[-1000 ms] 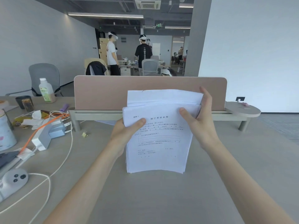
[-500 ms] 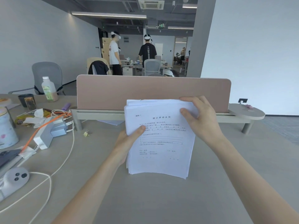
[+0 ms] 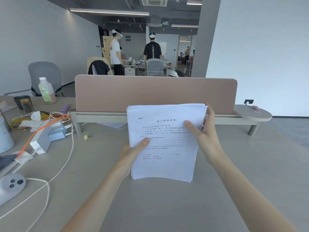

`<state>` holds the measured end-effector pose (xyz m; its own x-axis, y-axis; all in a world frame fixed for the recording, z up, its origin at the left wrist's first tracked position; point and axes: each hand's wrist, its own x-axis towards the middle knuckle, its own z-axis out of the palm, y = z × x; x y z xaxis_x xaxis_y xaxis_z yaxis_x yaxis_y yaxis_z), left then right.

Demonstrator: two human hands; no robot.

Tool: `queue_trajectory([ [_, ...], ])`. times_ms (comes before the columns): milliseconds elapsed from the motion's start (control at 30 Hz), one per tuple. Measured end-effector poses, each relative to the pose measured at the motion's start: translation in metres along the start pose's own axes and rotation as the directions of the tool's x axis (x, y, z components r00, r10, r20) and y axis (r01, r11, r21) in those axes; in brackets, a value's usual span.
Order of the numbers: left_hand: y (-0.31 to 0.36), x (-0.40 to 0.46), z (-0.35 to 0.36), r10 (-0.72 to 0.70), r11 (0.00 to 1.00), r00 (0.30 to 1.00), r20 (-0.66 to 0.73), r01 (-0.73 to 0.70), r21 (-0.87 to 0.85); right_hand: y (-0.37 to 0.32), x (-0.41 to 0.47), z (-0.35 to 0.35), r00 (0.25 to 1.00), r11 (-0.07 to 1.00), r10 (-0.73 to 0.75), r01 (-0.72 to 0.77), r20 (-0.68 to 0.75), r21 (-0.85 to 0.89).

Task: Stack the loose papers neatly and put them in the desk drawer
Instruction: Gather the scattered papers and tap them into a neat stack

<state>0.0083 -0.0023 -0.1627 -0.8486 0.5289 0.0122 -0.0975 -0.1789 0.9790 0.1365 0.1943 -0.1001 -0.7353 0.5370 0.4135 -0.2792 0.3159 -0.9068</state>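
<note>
A stack of white printed papers (image 3: 165,148) stands upright on its bottom edge on the grey desk (image 3: 184,206), in front of the pink divider. My left hand (image 3: 133,153) grips the stack's left edge, thumb on the front sheet. My right hand (image 3: 202,136) holds the right edge near the top, thumb on the front and fingers behind. The top edges of the sheets look nearly even. No drawer is in view.
The pink divider (image 3: 155,94) on a low rail crosses the desk behind the papers. At the left lie a power strip with chargers (image 3: 48,136), white and orange cables (image 3: 55,164), a bottle (image 3: 46,91), a binder clip (image 3: 87,137) and a grey controller (image 3: 11,185). People stand at far desks.
The sheets that stuck out above the stack have been pushed down level. My right hand slid from the top edge to the right side, and the stack shifted slightly right.
</note>
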Motion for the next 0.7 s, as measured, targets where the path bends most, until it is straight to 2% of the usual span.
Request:
queue_trajectory([
  [67, -0.001, 0.0, 0.002, -0.001, 1.0, 1.0, -0.03, 0.0, -0.017, 0.019, -0.01, 0.004, 0.992, 0.987, 0.123, -0.124, 0.016, 0.1],
  [167, 0.001, 0.0, 0.008, 0.015, 0.999, 0.998, -0.057, -0.016, -0.029, 0.035, -0.019, 0.009, 0.982, 0.975, 0.187, -0.189, 0.029, 0.115],
  [400, 0.02, 0.003, 0.011, 0.103, 0.994, 0.994, -0.023, -0.104, -0.046, 0.016, -0.008, 0.002, 0.998, 0.99, 0.056, -0.052, -0.03, 0.128],
  [567, -0.006, 0.0, 0.006, 0.038, 0.999, 0.999, -0.023, -0.038, 0.038, 0.045, -0.024, 0.008, 0.991, 0.983, 0.134, -0.129, -0.026, 0.13],
  [700, -0.007, 0.001, 0.011, 0.071, 0.996, 0.996, -0.052, -0.067, 0.066, 0.05, -0.028, 0.013, 0.992, 0.987, 0.111, -0.104, -0.055, 0.119],
])
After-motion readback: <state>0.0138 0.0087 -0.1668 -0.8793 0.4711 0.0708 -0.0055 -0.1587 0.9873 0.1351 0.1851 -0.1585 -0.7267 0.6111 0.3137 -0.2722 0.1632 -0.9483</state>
